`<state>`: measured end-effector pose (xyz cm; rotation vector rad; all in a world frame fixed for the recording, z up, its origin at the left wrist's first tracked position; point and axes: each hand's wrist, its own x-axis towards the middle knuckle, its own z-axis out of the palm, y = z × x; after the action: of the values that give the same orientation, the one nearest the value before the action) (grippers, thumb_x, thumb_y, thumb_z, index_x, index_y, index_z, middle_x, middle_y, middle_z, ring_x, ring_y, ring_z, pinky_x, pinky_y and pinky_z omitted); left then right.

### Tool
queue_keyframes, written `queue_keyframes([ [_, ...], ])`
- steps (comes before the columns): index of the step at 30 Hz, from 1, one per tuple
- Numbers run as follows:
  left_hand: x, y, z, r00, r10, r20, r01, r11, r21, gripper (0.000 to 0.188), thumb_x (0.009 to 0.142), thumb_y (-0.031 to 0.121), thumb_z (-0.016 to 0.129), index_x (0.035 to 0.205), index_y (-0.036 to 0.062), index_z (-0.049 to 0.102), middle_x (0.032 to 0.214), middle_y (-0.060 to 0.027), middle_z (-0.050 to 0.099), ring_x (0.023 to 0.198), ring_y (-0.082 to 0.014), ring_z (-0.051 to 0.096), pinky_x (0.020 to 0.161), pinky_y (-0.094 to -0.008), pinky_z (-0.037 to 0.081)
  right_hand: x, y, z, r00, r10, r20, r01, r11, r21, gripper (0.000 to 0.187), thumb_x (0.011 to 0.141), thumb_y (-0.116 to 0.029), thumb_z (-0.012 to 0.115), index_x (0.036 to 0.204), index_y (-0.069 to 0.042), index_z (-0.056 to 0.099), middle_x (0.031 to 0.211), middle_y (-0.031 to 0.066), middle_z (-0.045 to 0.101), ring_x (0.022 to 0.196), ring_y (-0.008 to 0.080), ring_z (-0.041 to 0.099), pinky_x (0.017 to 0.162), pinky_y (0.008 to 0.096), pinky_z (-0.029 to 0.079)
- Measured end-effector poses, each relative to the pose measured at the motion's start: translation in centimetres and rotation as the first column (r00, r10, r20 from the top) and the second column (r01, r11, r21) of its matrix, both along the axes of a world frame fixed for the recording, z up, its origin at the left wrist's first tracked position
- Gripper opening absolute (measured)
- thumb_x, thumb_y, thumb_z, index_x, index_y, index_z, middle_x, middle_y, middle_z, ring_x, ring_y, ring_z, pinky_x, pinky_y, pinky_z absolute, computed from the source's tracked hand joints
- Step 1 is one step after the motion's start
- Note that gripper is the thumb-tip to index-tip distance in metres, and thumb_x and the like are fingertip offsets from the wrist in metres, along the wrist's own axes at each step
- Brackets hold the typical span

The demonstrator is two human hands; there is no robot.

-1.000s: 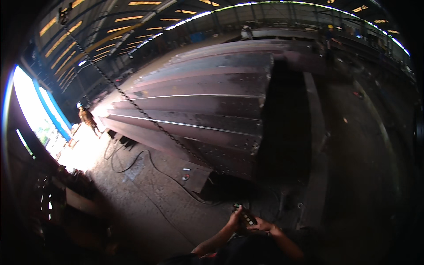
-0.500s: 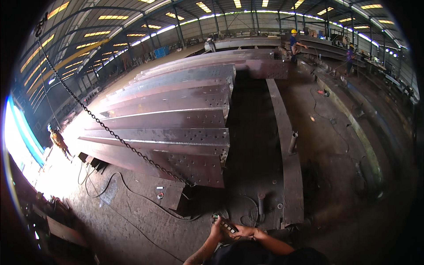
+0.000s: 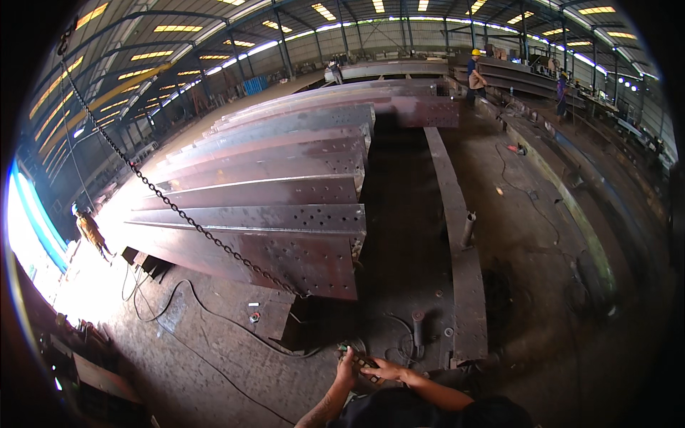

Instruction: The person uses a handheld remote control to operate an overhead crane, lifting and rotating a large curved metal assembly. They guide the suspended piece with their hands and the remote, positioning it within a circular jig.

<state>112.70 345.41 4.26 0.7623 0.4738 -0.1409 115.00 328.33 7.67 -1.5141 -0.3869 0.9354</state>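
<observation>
My left hand (image 3: 346, 368) is wrapped round a handheld controller (image 3: 365, 365) with a row of pale buttons. My right hand (image 3: 389, 369) closes on the same controller from the other side, its fingers over the button face. Beyond my hands, a dark chain (image 3: 207, 235) slants down from a hook (image 3: 63, 44) at the upper left. Its lower end meets the near face of the closest steel beam (image 3: 307, 264), by the lower edge. This beam has bolt holes near its right end and lies alongside several similar beams (image 3: 285, 167).
A flat steel rail (image 3: 467, 299) runs along the floor on the right, with an upright pipe (image 3: 469, 230) on it. Cables (image 3: 203, 307) trail over the floor at left. A short cylinder (image 3: 418, 328) stands ahead of me. People stand at far left (image 3: 91, 230) and far right (image 3: 474, 77).
The closest beam's upper edge has shifted up toward its neighbour, so more of its holed face shows. The yellow-helmeted person has lowered an outstretched arm and turned. Both my hands keep hold of the controller.
</observation>
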Motion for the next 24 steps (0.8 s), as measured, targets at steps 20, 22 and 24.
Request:
queue_keyframes([
  [20, -0.2, -1.0, 0.3, 0.997, -0.069, -0.023, 0.069, 0.998, 0.009, 0.036, 0.092, 0.037, 0.060, 0.104, 0.0030, 0.058, 0.097, -0.0093, 0.064, 0.089, -0.0222, 0.062, 0.081, -0.0365, 0.051, -0.6, 0.4, -0.5, 0.988, -0.062, 0.143, 0.066, 0.997, -0.027, 0.056, 0.091, -0.038, 0.062, 0.131, -0.002, 0.047, 0.110, 0.0087, 0.061, 0.099, 0.0154, 0.057, 0.086, 0.0296, 0.046],
  [22, -0.3, -0.9, -0.1, 0.998, -0.064, -0.027, 0.064, 0.998, 0.003, 0.035, 0.093, 0.036, 0.060, 0.104, 0.0030, 0.058, 0.097, -0.0094, 0.064, 0.090, -0.0224, 0.062, 0.081, -0.0365, 0.050, -0.5, 0.2, -0.5, 0.992, -0.059, 0.113, 0.068, 0.995, -0.071, 0.056, 0.092, -0.040, 0.060, 0.131, -0.002, 0.047, 0.109, 0.0099, 0.062, 0.098, 0.0165, 0.058, 0.085, 0.0305, 0.047],
  [24, -0.5, -1.1, 0.0, 0.998, -0.054, -0.020, 0.054, 0.998, -0.013, 0.034, 0.093, 0.035, 0.059, 0.104, 0.0030, 0.058, 0.097, -0.0094, 0.064, 0.090, -0.0225, 0.062, 0.081, -0.0365, 0.050, -0.8, 0.1, -0.9, 0.975, -0.104, 0.199, 0.125, 0.987, -0.099, 0.058, 0.090, -0.044, 0.061, 0.129, -0.003, 0.049, 0.096, 0.0083, 0.064, 0.084, 0.0156, 0.061, 0.073, 0.0310, 0.049],
])
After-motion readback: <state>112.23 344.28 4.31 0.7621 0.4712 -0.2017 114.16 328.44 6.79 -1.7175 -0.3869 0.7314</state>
